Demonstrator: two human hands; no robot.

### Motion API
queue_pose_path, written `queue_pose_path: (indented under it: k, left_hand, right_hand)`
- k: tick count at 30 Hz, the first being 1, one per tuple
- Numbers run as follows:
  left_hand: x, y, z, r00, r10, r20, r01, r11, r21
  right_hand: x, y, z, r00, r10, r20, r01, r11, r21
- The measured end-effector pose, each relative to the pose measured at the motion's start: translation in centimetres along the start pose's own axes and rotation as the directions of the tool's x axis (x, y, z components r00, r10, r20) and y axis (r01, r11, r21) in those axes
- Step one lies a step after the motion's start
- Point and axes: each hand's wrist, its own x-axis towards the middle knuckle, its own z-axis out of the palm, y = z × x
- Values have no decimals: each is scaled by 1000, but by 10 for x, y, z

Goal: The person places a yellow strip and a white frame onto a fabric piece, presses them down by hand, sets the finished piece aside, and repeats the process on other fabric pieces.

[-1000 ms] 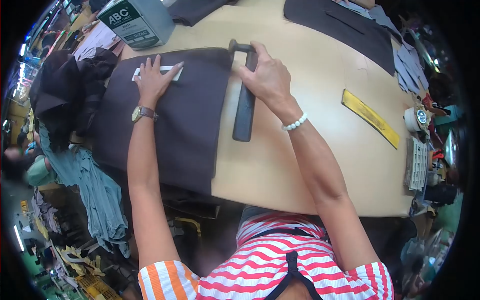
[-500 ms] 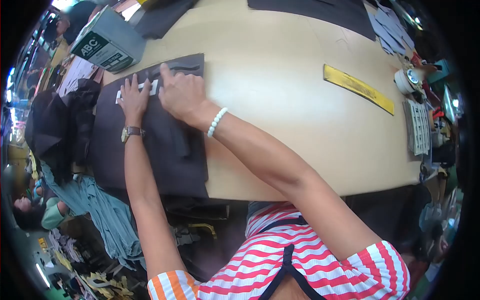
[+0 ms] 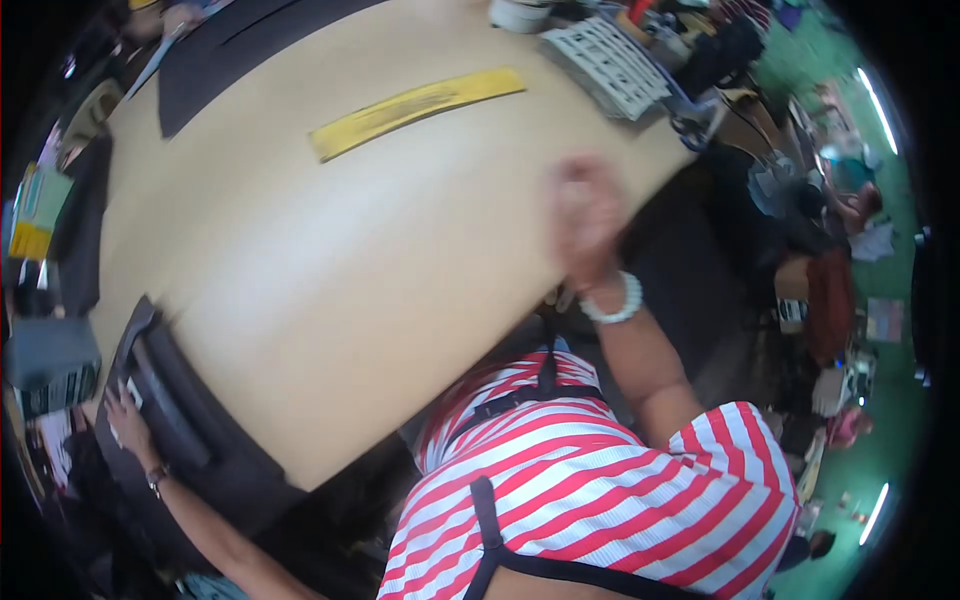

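Head view: looking down on a pale wooden-looking desk (image 3: 300, 270), tilted in view.
Dark brown, flat sheet panel (image 3: 235, 455): lying on the desk at lower left in view, reaching the near edge.
Dark, long-handled hammer (image 3: 178, 405): lying on the panel, just beside the left hand; head hard to make out.
Thin, flat white piece (image 3: 134, 392): lying on the panel, partly covered by the left hand.
Left hand (image 3: 128, 425): resting on the white piece and the panel, grip spread wide and flat, closed around nothing.
Brown-strapped wristwatch (image 3: 155, 478): worn on the left wrist.
Right hand (image 3: 585, 215): raised near the right-hand edge of the desk, well apart from the panel; blurred, so cannot tell how wide the grip is or whether holding anything.
White beaded bracelet (image 3: 615, 302): worn on the right wrist.
Grey and green box-shaped can (image 3: 50, 370): standing at far left, near the panel.
Yellow, flat, slightly curved strip (image 3: 415, 110): lying on the upper middle of the desk, with dark smudges along the face.
Large dark flat sheet (image 3: 260, 50): lying along the upper left edge.
Pale slotted stack (image 3: 610, 70): set at the upper right edge, near a round white container (image 3: 520, 12).
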Motion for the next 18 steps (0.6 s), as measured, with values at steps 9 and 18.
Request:
queue_pose_path:
  k: [9,18]
  left_hand:
    - [1,0,-15,992,118,54,-127,962,241]
    - [-3,3,-19,993,66,97,-85,974,212]
  right_hand:
    - [-133,166,-166,907,416,-58,-215,342,-915]
    - [-102,175,-114,833,543,-109,-314,301,-900]
